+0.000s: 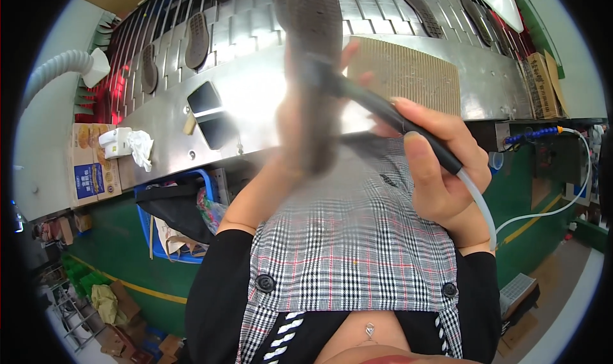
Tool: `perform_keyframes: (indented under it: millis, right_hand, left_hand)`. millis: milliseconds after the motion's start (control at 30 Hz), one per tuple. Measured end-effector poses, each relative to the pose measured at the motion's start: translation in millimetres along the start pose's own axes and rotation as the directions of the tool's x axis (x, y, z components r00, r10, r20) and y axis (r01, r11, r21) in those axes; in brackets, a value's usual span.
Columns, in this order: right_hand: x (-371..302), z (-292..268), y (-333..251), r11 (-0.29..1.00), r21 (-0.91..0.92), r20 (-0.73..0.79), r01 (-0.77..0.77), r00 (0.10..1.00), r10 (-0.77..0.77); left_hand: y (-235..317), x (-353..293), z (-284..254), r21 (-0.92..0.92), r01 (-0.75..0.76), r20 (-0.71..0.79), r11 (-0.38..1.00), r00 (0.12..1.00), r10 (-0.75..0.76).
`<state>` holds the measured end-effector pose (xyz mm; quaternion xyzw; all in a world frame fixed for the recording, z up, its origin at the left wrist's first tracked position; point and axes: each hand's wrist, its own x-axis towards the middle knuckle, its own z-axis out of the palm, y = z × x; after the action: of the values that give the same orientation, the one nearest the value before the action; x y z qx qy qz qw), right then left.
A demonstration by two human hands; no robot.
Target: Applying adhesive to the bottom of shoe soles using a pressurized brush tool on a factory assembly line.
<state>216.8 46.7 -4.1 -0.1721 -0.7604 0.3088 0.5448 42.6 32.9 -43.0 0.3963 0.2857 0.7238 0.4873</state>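
Note:
A dark brown shoe sole (pixel 317 22) is held upright in front of me, blurred by motion. My left hand (pixel 288 131) grips it from behind and the left side, with fingertips showing past its right edge. My right hand (pixel 447 163) is closed round a black pen-shaped tool (pixel 396 116), thumb and fingers pressed along its shaft. From the tool's rear end runs a pale thin hose (pixel 474 195). Its dark, smeared front end meets the sole near mid-length; whether it touches cannot be made out.
Behind lies a metal slatted conveyor carrying several soles (pixel 198 40). A ribbed tan board (pixel 408 74) and a phone-like dark device (pixel 204 98) lie on the steel ledge (pixel 159 131). At left are crumpled tissue (pixel 140 148), a cardboard box (pixel 96 172) and a blue basket (pixel 209 188).

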Motion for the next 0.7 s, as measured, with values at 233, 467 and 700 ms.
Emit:
perform_keyframes:
  millis: [233,467,700]
  right_hand:
    - [-2,-9,-13,0.999,0.016,0.088,0.036,0.995,-0.037]
    - [-8,-4,-9,0.997,0.077,0.116,0.026,0.993,-0.035]
    - [-10,1,-12,0.983,0.13,0.138,0.131,0.979,-0.149]
  left_hand:
    - [-1,3,-14,-0.221,-0.02,0.007,0.975,1.0,0.022]
    - [-4,9,-19,-0.081,-0.167,-0.009,0.983,0.986,0.166]
    - [-2,18,-21,-0.232,-0.311,-0.152,0.922,0.947,0.282]
